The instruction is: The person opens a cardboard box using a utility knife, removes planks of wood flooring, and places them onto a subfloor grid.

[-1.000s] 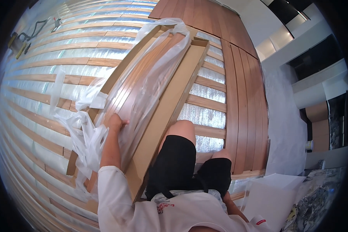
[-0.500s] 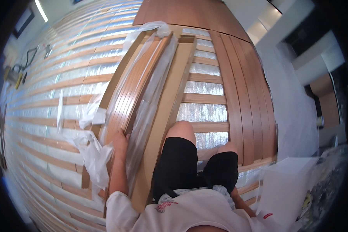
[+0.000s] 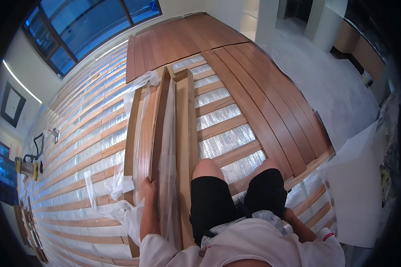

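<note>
On my left lies a long open cardboard box point(image 3: 186, 133) holding reddish-brown wooden floorboards wrapped in clear plastic film point(image 3: 165, 147). My left hand point(image 3: 148, 187) is closed round the near part of a floorboard point(image 3: 148, 138), with the fingers curled at its right edge. This board looks tilted, showing a dark side face toward the right. Down by my right thigh, my right hand point(image 3: 290, 215) is mostly hidden, and its fingers do not show. Crumpled white plastic point(image 3: 131, 218) hangs over the box's left side near my left forearm.
Wooden battens point(image 3: 220, 109) run across silver foil underlay point(image 3: 229, 133) beneath my knees. Laid floorboards point(image 3: 272, 115) cover the right side and the far end. A power tool with a black hose point(image 3: 29, 168) stands at far left. A white sheet point(image 3: 354, 187) lies at right.
My view has swung up and left, bringing in the window. The board under my left hand now shows more of its side face. My left hand keeps its hold.
</note>
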A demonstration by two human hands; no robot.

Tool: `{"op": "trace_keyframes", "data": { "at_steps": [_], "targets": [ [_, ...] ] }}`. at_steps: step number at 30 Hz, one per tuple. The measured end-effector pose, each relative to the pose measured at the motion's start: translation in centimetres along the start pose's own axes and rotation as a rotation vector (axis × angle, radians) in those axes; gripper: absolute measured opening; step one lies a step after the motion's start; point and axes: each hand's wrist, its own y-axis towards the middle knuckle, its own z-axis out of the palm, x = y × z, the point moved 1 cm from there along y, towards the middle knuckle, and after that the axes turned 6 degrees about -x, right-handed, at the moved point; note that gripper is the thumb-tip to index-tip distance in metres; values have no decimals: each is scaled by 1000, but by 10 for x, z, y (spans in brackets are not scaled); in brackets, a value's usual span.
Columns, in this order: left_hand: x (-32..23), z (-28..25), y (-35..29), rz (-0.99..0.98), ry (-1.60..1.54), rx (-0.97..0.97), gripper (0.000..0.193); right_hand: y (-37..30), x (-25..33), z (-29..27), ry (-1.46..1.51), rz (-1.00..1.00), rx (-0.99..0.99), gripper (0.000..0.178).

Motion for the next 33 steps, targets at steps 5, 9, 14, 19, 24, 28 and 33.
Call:
{"op": "trace_keyframes", "data": {
  "at_steps": [5, 9, 14, 19, 24, 28, 33],
  "targets": [
    [-62, -61, -43, 121, 84, 146, 27, -16, -16, -23, 365, 358, -44, 16],
    [-108, -108, -84, 206, 10, 218, 31, 70, -16, -81, 334, 437, -593, 32],
    [-174, -111, -128, 145, -127, 448, 31, 146, 63, -213, 680, 194, -765, 24],
    [-181, -113, -160, 282, -47, 629, 37, 139, 136, -278, 590, 14, -823, 24],
    [-235, -160, -187, 280, 157, 856, 39, 106, 146, -287, 503, 16, -918, 30],
    [-282, -204, -189, 314, 360, 1009, 40, 77, 151, -286, 301, -19, -1003, 42],
    [-307, -228, -171, 462, 506, 1190, 37, 60, 150, -264, 31, -283, -832, 58]
  ]
}}
